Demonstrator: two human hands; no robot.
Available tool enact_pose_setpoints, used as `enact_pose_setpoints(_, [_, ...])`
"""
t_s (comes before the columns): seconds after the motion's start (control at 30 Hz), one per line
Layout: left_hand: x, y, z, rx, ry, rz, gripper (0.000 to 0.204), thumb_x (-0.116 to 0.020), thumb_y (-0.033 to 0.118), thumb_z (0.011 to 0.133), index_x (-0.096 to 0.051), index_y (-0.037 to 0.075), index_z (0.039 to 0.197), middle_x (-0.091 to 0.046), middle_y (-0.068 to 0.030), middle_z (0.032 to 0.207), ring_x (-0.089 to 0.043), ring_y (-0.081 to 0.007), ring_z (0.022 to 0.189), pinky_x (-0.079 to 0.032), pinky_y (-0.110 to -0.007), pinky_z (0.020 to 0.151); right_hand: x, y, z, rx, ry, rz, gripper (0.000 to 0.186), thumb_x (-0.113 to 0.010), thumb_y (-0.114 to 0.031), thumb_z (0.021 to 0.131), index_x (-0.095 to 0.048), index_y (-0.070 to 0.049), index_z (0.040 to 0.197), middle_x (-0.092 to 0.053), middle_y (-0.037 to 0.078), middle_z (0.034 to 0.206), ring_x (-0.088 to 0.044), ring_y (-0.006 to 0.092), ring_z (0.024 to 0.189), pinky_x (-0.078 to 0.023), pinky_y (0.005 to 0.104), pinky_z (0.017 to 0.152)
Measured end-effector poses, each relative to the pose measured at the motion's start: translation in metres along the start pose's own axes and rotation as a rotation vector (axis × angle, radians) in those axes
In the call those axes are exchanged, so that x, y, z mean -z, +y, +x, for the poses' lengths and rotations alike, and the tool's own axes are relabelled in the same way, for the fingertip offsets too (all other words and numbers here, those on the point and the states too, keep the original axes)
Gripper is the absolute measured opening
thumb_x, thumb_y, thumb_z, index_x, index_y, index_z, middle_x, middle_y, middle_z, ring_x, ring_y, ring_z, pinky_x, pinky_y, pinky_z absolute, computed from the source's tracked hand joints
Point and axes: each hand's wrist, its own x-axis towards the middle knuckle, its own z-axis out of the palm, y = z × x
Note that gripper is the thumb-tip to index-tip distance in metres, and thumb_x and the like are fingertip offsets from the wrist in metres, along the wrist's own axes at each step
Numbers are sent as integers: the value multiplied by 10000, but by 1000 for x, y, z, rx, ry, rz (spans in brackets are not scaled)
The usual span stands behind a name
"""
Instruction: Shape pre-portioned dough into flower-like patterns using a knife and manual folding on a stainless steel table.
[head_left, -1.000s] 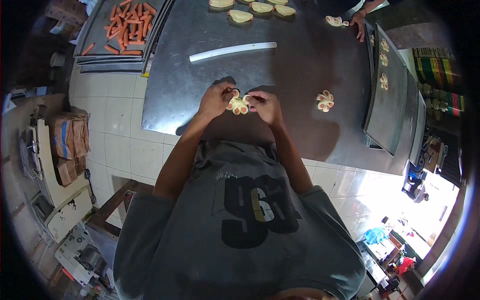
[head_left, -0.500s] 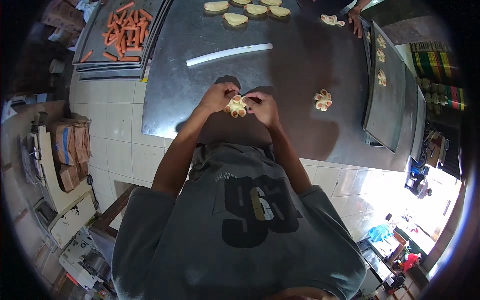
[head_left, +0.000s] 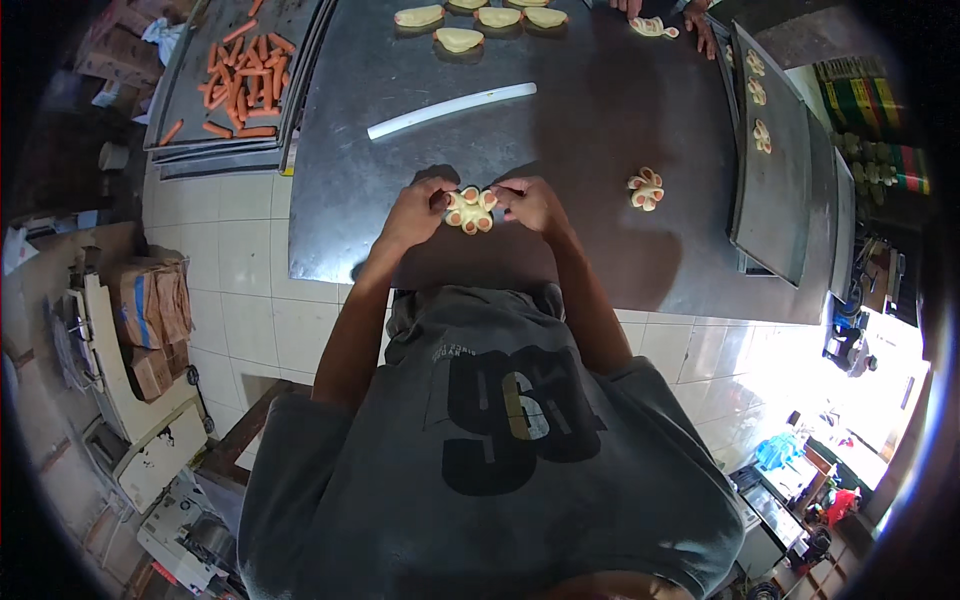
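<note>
On the dark metal table (head_left: 340, 230) lies a pale dough flower with sausage slices in its petals (head_left: 470, 210). My left hand (head_left: 425, 205) pinches its left edge, and my right hand (head_left: 525, 202) grips its right edge between thumb and fingers. A similar flower (head_left: 645, 188) sits off to the right. Farther back are a long white rod (head_left: 452, 110) and several folded dough pieces (head_left: 459, 40), some with sausage ends showing.
A stacked tray (head_left: 180, 100) at the upper left holds many sausages (head_left: 245, 85). At the right, trays (head_left: 775, 200) carry more flowers (head_left: 760, 135). A co-worker's hands (head_left: 700, 30) handle dough (head_left: 650, 28) at the back right. Cardboard and paper sacks (head_left: 150, 310) stand left.
The flower between my hands now shows its petals more spread, with my hands slightly farther apart. A second hand of the co-worker has appeared at the dough at the back.
</note>
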Motion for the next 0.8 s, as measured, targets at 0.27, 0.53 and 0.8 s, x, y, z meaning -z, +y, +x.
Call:
enact_pose_setpoints(0.27, [-8, -24, -10, -47, 57, -62, 202, -594, 40, 939, -675, 38, 1125, -730, -166, 1023, -723, -274, 959, -553, -353, 852, -8, 12, 1, 47, -33, 30, 313, -738, -190, 889, -706, -5, 1140, -733, 101, 974, -679, 166, 826, -568, 329, 690])
enact_pose_setpoints(0.53, [-7, -7, -16, 13, 75, -22, 187, -644, 56, 941, -665, 8, 1120, -726, -118, 1004, -717, -189, 926, -548, -315, 838, -11, 14, 1, 123, 55, -86, 288, -765, -152, 847, -725, -34, 1106, -741, 118, 982, -694, 182, 837, -572, 332, 695])
enact_pose_setpoints(0.8, [-11, -21, -11, 53, 103, -153, 195, -690, 99, 929, -683, 0, 1096, -712, -109, 1003, -694, -170, 889, -541, -303, 823, -10, 1, -2, 167, 69, -208, 305, -733, -220, 847, -725, -40, 1093, -746, 133, 1006, -712, 265, 933, -540, 367, 819])
